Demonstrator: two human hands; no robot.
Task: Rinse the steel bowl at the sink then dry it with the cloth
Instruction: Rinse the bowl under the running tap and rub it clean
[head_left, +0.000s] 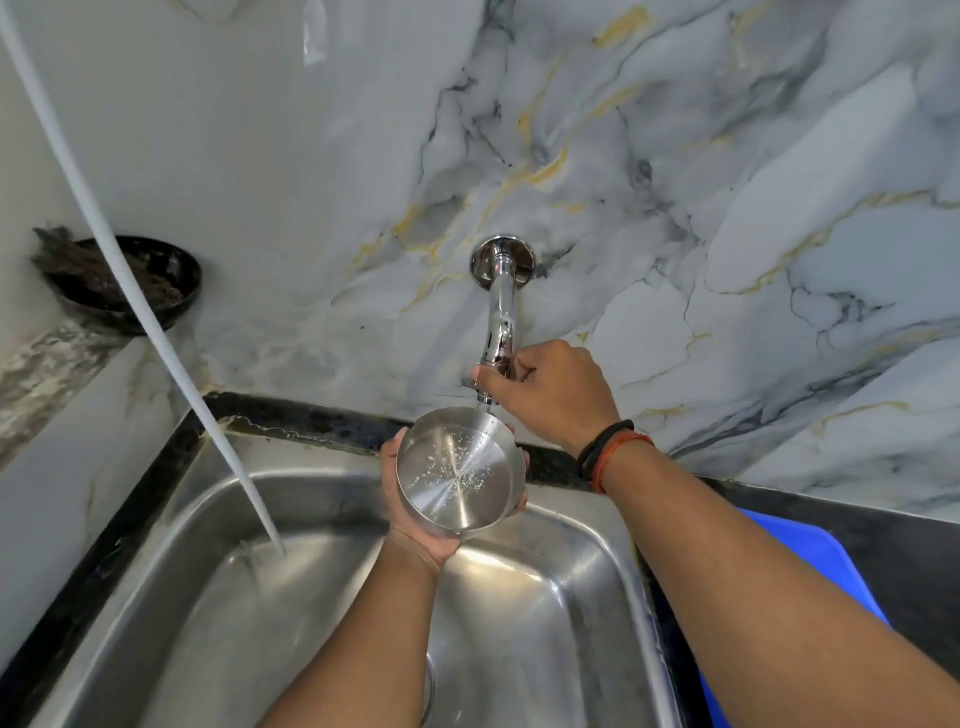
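A small round steel bowl (460, 470) is held over the steel sink (322, 597), tilted with its open side toward me. Water droplets speckle its inside. My left hand (415, 525) cups it from below and behind. The chrome tap (500, 306) comes out of the marble wall right above the bowl. My right hand (550, 392) is closed around the tap's lower end, with dark and orange bands on the wrist. No cloth is in view.
A white hose (135, 306) slants down from the upper left into the sink. A dark dish with a scrubber (130, 283) sits on the left ledge. A blue plastic thing (810, 566) lies on the black counter at the right.
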